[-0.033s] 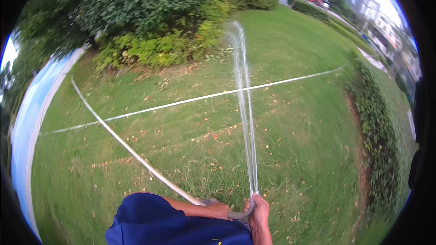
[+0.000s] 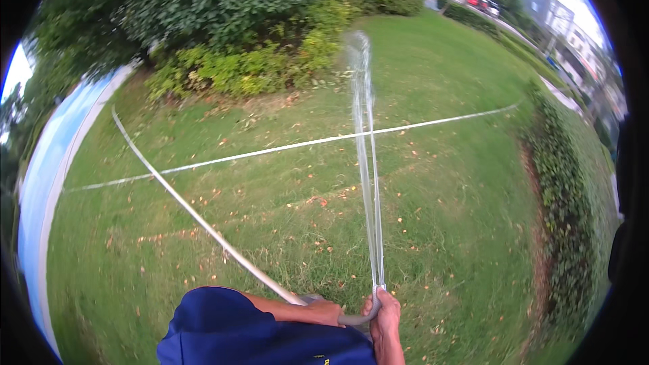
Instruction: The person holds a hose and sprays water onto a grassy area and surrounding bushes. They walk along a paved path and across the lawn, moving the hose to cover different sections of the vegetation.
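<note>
A pale garden hose (image 2: 216,233) comes in over the grass from the far left and runs to my hands at the lower middle. My left hand (image 2: 323,312) is closed around it, with a short bend of hose showing between the hands. At the hose's end, my right hand (image 2: 387,314) grips it with the thumb up by the mouth, which points away from me. Water (image 2: 365,162) leaves the mouth in thin streams and breaks into spray farther out, before the bushes. A navy sleeve (image 2: 216,324) covers my left upper arm.
Another pale line (image 2: 297,144), hose-like, crosses the lawn (image 2: 291,209) and passes the hose at the left. Bushes (image 2: 230,7) stand far left, beside a blue path (image 2: 51,162). A low hedge (image 2: 561,182) borders the right. Dry leaves lie scattered.
The lawn and bushes sit slightly farther right in the view. Both hands keep their hold on the hose, and water still streams out.
</note>
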`<control>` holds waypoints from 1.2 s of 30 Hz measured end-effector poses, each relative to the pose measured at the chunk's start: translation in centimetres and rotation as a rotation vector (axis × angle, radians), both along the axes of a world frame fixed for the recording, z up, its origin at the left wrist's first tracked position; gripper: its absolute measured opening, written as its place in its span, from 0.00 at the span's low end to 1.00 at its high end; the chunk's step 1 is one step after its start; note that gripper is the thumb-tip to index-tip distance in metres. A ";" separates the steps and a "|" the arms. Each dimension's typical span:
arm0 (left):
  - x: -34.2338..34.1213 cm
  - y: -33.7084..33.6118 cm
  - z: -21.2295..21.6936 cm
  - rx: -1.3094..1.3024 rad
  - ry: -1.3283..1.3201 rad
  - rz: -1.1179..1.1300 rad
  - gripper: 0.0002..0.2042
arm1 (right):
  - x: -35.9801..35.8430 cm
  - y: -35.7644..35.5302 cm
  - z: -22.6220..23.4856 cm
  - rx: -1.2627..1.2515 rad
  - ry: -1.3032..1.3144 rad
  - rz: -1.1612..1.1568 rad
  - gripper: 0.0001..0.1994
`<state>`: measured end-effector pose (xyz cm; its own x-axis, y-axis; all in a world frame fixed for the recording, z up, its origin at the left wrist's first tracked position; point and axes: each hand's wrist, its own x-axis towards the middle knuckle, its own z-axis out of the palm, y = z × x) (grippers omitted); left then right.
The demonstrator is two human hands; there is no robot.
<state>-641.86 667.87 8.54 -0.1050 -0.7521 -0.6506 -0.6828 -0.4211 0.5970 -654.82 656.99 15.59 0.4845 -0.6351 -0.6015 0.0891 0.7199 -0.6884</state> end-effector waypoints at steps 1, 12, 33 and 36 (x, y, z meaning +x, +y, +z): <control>-1.7 -1.3 0.1 0.025 -0.036 0.063 0.20 | -1.1 -2.0 -0.3 0.006 -0.003 0.064 0.13; -17.9 -8.9 4.3 -0.034 -0.297 0.410 0.16 | -12.1 -13.6 0.0 0.052 -0.203 0.441 0.11; -41.5 3.4 -0.1 -0.094 -0.334 0.494 0.21 | -33.7 -2.3 -1.2 0.090 -0.132 0.611 0.11; -43.7 5.6 0.7 -0.098 -0.266 0.449 0.22 | -36.8 -0.2 -1.6 0.112 -0.128 0.567 0.13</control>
<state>-685.54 673.44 9.27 0.4006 -0.7437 -0.5352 -0.5812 -0.6578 0.4791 -691.63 656.79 13.97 0.8029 -0.1919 -0.5644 -0.2535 0.7470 -0.6146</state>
